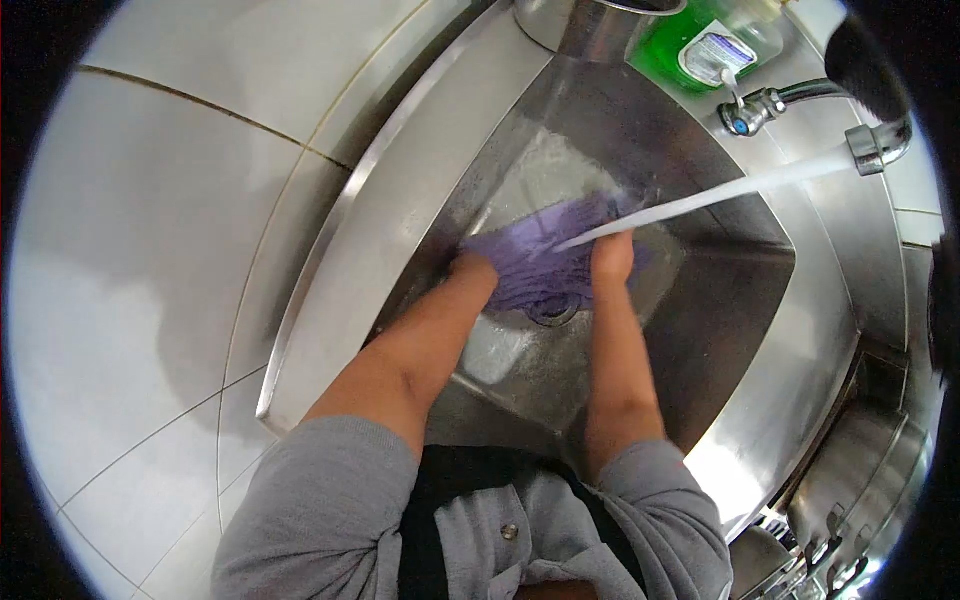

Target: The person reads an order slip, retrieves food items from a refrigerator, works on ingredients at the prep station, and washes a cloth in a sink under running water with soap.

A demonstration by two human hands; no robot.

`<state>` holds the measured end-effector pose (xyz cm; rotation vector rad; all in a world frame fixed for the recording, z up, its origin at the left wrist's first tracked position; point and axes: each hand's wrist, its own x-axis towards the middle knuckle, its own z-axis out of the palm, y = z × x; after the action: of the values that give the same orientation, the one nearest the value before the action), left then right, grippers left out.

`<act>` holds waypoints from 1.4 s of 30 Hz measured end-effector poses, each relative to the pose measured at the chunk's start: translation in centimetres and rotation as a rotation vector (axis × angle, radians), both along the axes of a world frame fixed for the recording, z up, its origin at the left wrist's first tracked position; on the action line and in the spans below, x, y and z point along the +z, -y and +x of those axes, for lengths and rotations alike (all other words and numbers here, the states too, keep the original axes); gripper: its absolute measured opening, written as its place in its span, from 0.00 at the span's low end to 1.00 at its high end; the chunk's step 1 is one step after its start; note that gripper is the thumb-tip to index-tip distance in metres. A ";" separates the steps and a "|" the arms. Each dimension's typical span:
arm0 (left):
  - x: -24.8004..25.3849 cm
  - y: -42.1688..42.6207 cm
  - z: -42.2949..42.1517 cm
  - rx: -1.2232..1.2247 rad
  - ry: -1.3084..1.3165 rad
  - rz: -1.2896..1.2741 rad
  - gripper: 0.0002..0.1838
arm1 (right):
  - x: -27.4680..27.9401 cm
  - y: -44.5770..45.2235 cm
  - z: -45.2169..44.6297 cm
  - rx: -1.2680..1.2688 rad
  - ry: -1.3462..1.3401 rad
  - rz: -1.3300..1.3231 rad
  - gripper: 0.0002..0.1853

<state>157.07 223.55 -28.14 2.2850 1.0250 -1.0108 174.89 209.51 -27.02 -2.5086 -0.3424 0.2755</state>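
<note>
A purple cloth (545, 250) is spread wet in the metal sink (720, 300), under a stream of water (700, 200) from the faucet (868, 150). My left hand (475, 270) is at the cloth's left end, its fingers hidden under or in the fabric. At the right end is my right hand (612, 255), close beside the falling water, with its fingers also hidden by cloth and water. Part of the drain (553, 310) shows just below the cloth.
A bottle of green liquid (690, 50) and a metal container (590, 28) stand at the sink's back edge. The tap handle (740, 120) is near the bottle. Metal pots (850, 470) lie at the lower right. White tiles (130, 230) cover the left side.
</note>
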 end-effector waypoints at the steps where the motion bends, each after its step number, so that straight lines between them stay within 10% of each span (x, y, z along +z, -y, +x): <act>1: 2.8 0.2 2.3 0.139 0.034 0.012 0.14 | 0.3 1.4 -1.8 -0.136 -0.034 0.106 0.20; 3: 2.9 1.4 6.1 0.252 0.446 0.223 0.13 | -2.3 4.9 -5.1 -0.195 -0.095 -0.059 0.21; 9: -1.6 -2.2 6.7 0.006 0.593 0.164 0.14 | -1.9 6.9 4.9 -0.012 0.007 -0.317 0.19; 11: -2.5 -3.2 3.9 0.254 0.642 -0.011 0.17 | -2.0 5.4 8.0 -0.139 0.018 -0.290 0.19; 12: -2.3 -3.2 2.5 0.229 0.548 0.030 0.17 | -2.1 3.8 7.3 -0.277 -0.241 0.157 0.16; 16: -4.4 -1.1 -3.5 0.388 0.360 0.011 0.18 | -3.8 -4.2 -8.8 0.593 0.216 -0.135 0.15; 18: -9.7 -0.8 -7.6 0.342 0.239 0.008 0.20 | 0.2 -5.8 -13.3 0.809 -0.291 -0.337 0.14; 20: -3.9 0.1 -7.9 0.260 0.220 0.071 0.20 | -3.1 -2.8 -10.8 1.182 0.048 -0.190 0.15; 23: -2.1 0.4 -7.4 0.195 0.145 0.067 0.22 | -3.3 2.5 2.8 0.217 -0.283 -0.205 0.20; 25: -1.6 0.2 -6.7 0.201 0.100 0.019 0.23 | 0.4 2.9 5.6 0.286 -0.098 -0.582 0.23; 27: -0.2 0.3 -6.5 0.099 0.038 0.005 0.22 | 0.0 2.7 3.6 -0.154 -0.454 0.088 0.21; 29: 1.6 0.4 -6.2 0.133 0.014 -0.038 0.19 | 0.0 -1.0 -5.9 0.616 0.007 -0.445 0.14; 33: -0.3 0.4 -7.1 0.140 0.021 0.029 0.12 | -2.9 -3.7 -12.8 0.981 -0.007 -0.153 0.11; 37: 1.1 0.9 -6.9 0.265 0.058 0.006 0.12 | -5.6 -1.6 3.8 0.392 -0.023 -0.230 0.20; 42: 0.3 0.6 -6.8 0.121 0.041 -0.009 0.11 | -2.6 -3.7 -6.7 0.640 0.151 -0.286 0.12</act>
<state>150.27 222.96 -27.84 2.1981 1.1244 -0.9143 168.15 213.20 -29.67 -2.6304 -1.2484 0.4050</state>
